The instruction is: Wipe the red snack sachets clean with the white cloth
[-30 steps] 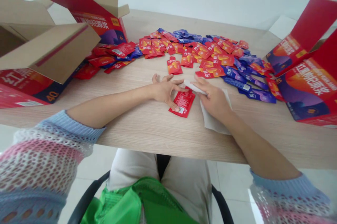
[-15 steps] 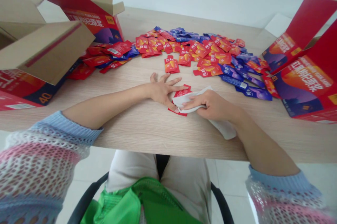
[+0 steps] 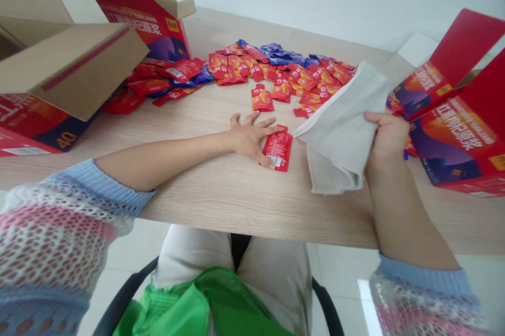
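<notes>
With its fingers spread, my left hand [image 3: 250, 139] lies on the table, thumb and fingertips at the left edge of a red pouch [image 3: 280, 151]. That pouch is flat, with its printed text and barcode facing up. A whitish cloth [image 3: 341, 136] hangs from my right hand [image 3: 389, 136], which is closed on its right edge above the table. The cloth hides part of the pouch pile behind it. A single red pouch [image 3: 262, 99] lies just beyond my left hand, orange picture side up.
Red and purple pouches [image 3: 303, 75] are heaped at the back of the table [image 3: 205, 183]. More red pouches [image 3: 181, 70] lie beside the open cartons [image 3: 145, 31] on the left. Open red cartons [image 3: 461, 141] stand on the right. The table's front edge is above my lap.
My right hand has lifted the cloth off the red pouch and moved right, so the cloth now hangs open. The pouch's printed side is uncovered. My left hand stays at the pouch.
</notes>
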The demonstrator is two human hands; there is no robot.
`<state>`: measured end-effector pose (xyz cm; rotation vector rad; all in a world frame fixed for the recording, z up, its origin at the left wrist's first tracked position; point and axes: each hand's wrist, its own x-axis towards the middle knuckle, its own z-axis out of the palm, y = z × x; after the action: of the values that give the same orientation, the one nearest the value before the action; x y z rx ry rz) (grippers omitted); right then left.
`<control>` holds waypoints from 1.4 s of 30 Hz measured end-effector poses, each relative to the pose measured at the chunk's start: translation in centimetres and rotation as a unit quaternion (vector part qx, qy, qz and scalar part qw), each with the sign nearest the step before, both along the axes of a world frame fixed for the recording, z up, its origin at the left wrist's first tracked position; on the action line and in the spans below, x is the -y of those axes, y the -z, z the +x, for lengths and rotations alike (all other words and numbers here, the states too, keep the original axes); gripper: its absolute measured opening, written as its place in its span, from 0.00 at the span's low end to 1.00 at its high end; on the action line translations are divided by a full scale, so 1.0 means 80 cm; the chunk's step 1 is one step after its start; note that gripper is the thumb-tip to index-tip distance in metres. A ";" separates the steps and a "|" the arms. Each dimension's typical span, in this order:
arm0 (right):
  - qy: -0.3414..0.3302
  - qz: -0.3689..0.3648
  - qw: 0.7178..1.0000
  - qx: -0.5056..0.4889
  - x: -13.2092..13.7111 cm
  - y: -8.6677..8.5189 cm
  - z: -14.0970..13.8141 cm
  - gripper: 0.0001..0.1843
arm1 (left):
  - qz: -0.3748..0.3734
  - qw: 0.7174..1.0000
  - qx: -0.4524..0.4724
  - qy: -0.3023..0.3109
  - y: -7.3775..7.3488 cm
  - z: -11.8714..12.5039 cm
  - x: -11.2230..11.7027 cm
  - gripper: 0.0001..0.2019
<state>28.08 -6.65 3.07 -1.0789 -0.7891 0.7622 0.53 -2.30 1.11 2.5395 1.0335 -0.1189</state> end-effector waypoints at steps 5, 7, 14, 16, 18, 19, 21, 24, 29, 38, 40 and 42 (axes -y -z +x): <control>-0.022 -0.080 0.934 0.347 0.008 0.046 -0.048 0.21 | -0.001 1.000 0.002 -0.013 0.000 0.002 -0.001 0.53; -0.128 -0.080 0.833 0.533 0.021 0.054 -0.073 0.23 | -0.003 1.000 -0.007 -0.008 0.002 0.001 -0.004 0.53; -0.253 0.011 0.679 0.689 0.045 0.039 -0.092 0.26 | 0.013 0.999 -0.024 0.018 0.006 -0.001 -0.010 0.51; -0.292 0.043 0.679 0.672 0.044 0.034 -0.090 0.23 | 0.008 0.999 -0.030 0.017 0.005 -0.001 -0.010 0.54; -0.320 0.062 0.687 0.649 0.042 0.029 -0.089 0.20 | 0.008 0.999 -0.034 0.014 0.004 0.000 -0.010 0.56; -0.329 0.061 0.695 0.636 0.042 0.027 -0.088 0.18 | 0.009 0.999 -0.035 0.014 0.003 0.000 -0.009 0.56; -0.353 0.039 0.714 0.603 0.044 0.020 -0.083 0.14 | 0.013 0.999 -0.037 0.021 0.001 0.000 -0.008 0.56; -0.438 -0.013 0.735 0.517 0.048 0.011 -0.071 0.13 | 0.009 0.999 -0.036 0.031 -0.002 -0.002 -0.005 0.55; -0.383 -0.031 0.866 0.320 0.048 0.013 -0.066 0.14 | -0.013 0.999 -0.018 0.036 -0.003 -0.007 -0.008 0.56; -0.042 0.084 0.970 0.226 0.019 0.006 -0.032 0.13 | -0.037 0.998 -0.022 0.047 -0.004 -0.009 -0.020 0.56; 0.021 0.088 0.947 0.308 0.020 0.004 -0.029 0.14 | -0.035 0.998 -0.021 0.047 -0.005 -0.009 -0.019 0.56; 0.034 0.061 0.913 0.401 0.024 0.010 -0.036 0.17 | -0.029 0.998 -0.016 0.045 -0.004 -0.009 -0.017 0.55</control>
<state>25.23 -8.60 2.29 -1.3049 -1.4617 0.1726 -0.16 -0.98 1.41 2.5383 0.9140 -0.2113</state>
